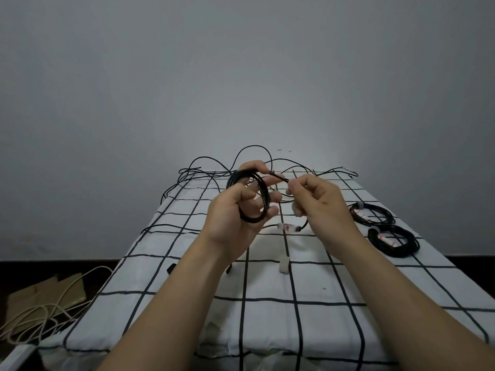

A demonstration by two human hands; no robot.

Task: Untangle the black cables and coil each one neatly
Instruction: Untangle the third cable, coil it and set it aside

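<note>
We observe both hands raised above a surface covered by a white grid-pattern cloth, at the centre of the frame. The left hand grips a black cable coil: the thumb and curled fingers pass through and around the loops, which stand roughly upright across the palm. The right hand, just right of the coil, has its fingers curled, and its thumb and forefinger pinch the free end of the same cable, which leads from the top of the coil. Behind the hands, at the far edge of the cloth, a loose tangle of black cables spreads across the width of the surface, with several loops rising against the grey wall. At the right of the frame, two finished coils lie flat on the cloth: the far coil and, nearer the lens, the near coil; the two sit near each other, and each carries a white and red label. Below the hands, a white and red tag sits on a black cable; we cannot tell whether this cable is the one being held. A small white piece lies on the cloth just below that tag. At the lower left of the frame, beige cords lie over cardboard on the dark floor.
</note>
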